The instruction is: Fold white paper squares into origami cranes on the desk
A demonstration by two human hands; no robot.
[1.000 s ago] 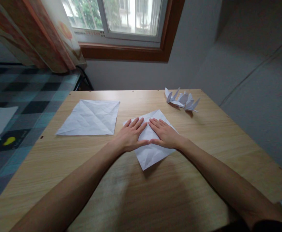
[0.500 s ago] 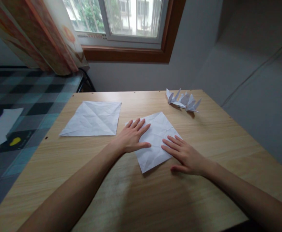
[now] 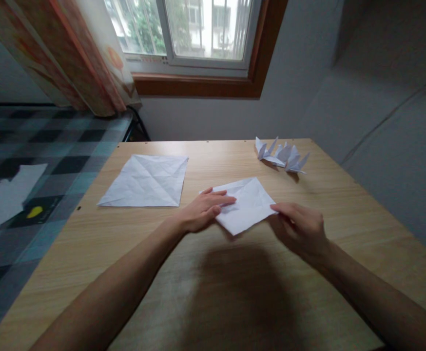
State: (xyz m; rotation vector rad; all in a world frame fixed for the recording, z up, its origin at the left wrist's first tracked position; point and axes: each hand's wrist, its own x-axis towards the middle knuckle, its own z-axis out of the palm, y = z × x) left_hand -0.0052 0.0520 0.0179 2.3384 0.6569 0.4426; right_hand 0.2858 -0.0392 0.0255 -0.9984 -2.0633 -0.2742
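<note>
A creased white sheet of paper (image 3: 247,207) lies in front of me, its near edge raised off the table. My left hand (image 3: 205,209) rests on its left side, fingers stretched over the surface and the thumb near the paper's edge. At the right corner, my right hand (image 3: 300,229) pinches the sheet between thumb and fingers. Part of the sheet's left side is hidden beneath my left hand. Beyond it to the left, a second creased white sheet (image 3: 147,180) lies flat.
Several folded paper cranes (image 3: 282,155) stand at the table's back right. The wooden table (image 3: 154,292) meets a checked cloth surface (image 3: 1,263) on the left, where torn-looking white paper (image 3: 10,197) lies. A window (image 3: 205,34) and curtain (image 3: 63,53) are behind.
My right hand has gone from lying flat on the sheet to pinching its right corner. The sheet's near part has lifted and shifted. My left hand stays on it, fingers now closer together.
</note>
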